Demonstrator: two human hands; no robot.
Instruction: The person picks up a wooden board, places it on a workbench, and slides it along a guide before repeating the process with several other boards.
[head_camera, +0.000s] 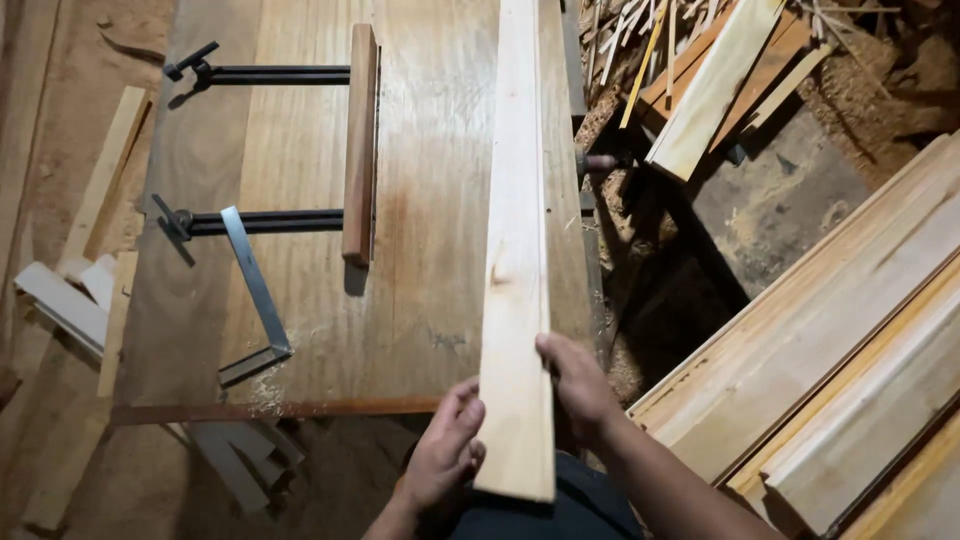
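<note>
- Head view, hands: a long pale wooden board (517, 250) runs from the near edge of the frame up to the top, lying lengthwise over the right part of a wide workbench top (420, 200); its near end overhangs the bench edge towards the person.
- Left hand (445, 455): fingers curled against the left edge of the board near its near end, touching it; grip narrow, closed on the wood.
- Right hand (578, 385): placed on the right edge of the same board, slightly farther along than the left; thumb at the upper face, fingers hidden beneath; closed on the board.
- Bench fittings: a reddish-brown wooden block (360, 145) stands on edge, parallel to the board and well apart to its left; two dark metal bars, upper (260, 75) and lower (262, 222), extend leftwards from the block, each ending in a handle.
- A metal try square (255, 300) lies on the bench just below the lower bar, its blade slanting, its stock near the front edge.
- Right of the bench: stacked pale planks (830, 370) lie diagonally, near the right forearm; farther back, a heap of offcuts and strips (720, 70) over sawdust.
- Left of the bench: loose pale scraps (80, 260) on the sawdust-covered floor.
</note>
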